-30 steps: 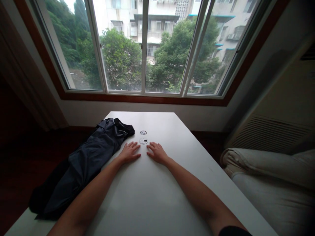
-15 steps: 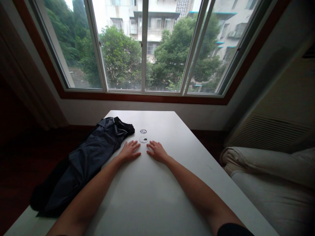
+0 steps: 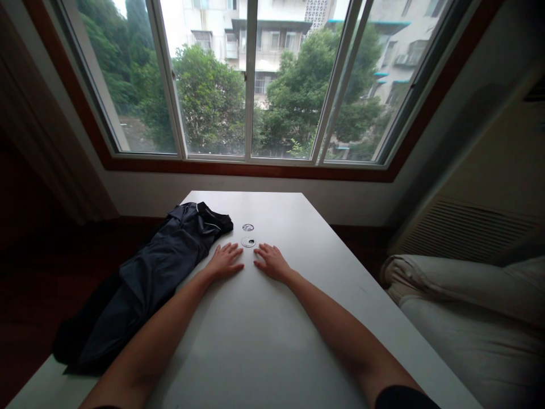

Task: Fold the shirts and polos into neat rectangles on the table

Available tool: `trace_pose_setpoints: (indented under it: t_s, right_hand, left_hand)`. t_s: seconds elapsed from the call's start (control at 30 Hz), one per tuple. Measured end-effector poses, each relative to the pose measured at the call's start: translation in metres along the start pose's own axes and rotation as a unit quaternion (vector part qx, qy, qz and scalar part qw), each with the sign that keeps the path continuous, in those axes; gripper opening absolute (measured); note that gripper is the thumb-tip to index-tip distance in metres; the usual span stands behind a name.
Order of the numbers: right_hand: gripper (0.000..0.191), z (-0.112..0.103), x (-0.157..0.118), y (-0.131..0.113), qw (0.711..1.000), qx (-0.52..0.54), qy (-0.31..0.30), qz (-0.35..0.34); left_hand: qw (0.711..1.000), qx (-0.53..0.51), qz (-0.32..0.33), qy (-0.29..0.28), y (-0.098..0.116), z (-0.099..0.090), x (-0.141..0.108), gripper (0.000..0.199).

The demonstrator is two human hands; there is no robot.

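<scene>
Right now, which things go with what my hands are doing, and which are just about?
At the hands: table under left hand and right hand; near circle, far circle, dark garment close by.
Just about: pale fabric, curtain, window.

The crumpled dark navy-and-black cloth garment (image 3: pixel 157 272) blocks most of the left side of the glossy white rectangular surface (image 3: pixel 255 341). A narrow gap separates the left hand (image 3: pixel 224 261) from the right hand (image 3: pixel 272 262); between the bare forearms it widens towards the near side. Open room lies right of the right hand. Two round, patterned grey-and-white discs (image 3: pixel 248 242) beyond the fingertips look flat, though their height is hard to tell.
</scene>
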State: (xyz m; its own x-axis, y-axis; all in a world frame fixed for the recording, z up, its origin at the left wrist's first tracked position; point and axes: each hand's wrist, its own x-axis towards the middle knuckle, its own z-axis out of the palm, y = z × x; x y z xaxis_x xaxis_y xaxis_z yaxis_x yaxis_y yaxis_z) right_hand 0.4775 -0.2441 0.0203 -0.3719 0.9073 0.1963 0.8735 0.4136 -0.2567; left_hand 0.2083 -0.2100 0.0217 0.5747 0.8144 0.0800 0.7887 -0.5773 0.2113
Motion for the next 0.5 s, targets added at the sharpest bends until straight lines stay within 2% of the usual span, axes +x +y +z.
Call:
trace_pose_setpoints:
  t_s: [0.5]
  right_hand:
    - [0.053, -0.0013, -0.0003, -0.0011, 1.000, -0.003, -0.006, 0.004]
  left_hand:
    - [1.000, 0.001, -0.004, -0.006, 0.0017, -0.0016, -0.0006, 0.071]
